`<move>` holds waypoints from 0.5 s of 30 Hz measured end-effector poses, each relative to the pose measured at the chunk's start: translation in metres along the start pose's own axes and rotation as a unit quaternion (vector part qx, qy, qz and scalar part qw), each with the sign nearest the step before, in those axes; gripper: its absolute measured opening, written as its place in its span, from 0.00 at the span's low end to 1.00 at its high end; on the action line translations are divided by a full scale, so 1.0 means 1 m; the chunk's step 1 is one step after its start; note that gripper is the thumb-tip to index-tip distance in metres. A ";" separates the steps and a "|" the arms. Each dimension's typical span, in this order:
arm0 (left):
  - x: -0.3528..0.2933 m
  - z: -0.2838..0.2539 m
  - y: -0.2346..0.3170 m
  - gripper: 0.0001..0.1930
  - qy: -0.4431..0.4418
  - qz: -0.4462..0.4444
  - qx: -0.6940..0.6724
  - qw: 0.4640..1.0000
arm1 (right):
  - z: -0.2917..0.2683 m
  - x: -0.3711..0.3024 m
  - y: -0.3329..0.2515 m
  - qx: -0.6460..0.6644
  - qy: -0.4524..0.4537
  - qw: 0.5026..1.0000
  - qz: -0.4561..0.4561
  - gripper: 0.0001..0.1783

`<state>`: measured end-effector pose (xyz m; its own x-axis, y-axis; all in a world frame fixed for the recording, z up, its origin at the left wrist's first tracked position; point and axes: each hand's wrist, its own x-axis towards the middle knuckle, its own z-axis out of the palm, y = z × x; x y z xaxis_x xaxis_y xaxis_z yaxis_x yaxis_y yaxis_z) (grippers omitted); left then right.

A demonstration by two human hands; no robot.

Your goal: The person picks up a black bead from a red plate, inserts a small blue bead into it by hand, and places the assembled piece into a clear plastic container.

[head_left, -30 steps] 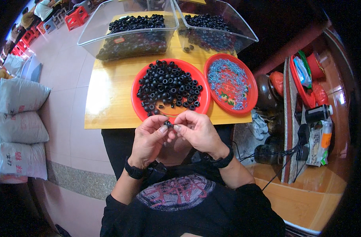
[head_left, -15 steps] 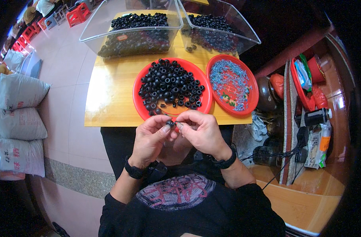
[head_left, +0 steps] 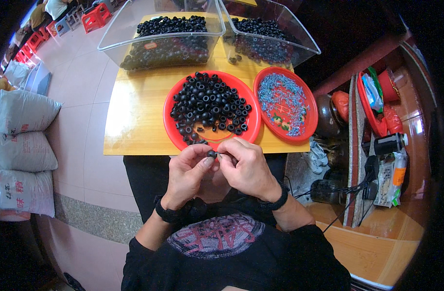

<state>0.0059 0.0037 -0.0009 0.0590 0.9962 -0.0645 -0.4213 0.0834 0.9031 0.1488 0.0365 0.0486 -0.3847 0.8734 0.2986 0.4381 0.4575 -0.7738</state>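
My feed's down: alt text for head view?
The left hand pinches a small black bead with the right hand close beside it, near a red plate of black beads. Another red plate holds bluish bits; clear bins stand behind.

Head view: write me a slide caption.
Left hand pinching a black bead, right hand at its side, near a red plate heaped with black beads.

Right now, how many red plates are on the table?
2: the left plate with black beads and the right plate with blue bits. None seems hidden.
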 end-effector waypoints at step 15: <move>0.000 -0.003 -0.002 0.09 -0.010 -0.014 -0.013 1.000 | 0.002 -0.002 0.006 -0.045 0.009 0.998 -0.050 0.03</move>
<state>0.0035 0.0034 -0.0037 0.0892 0.9927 -0.0805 -0.4431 0.1120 0.8894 0.1504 0.0374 0.0428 -0.4154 0.8256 0.3818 0.4696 0.5541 -0.6873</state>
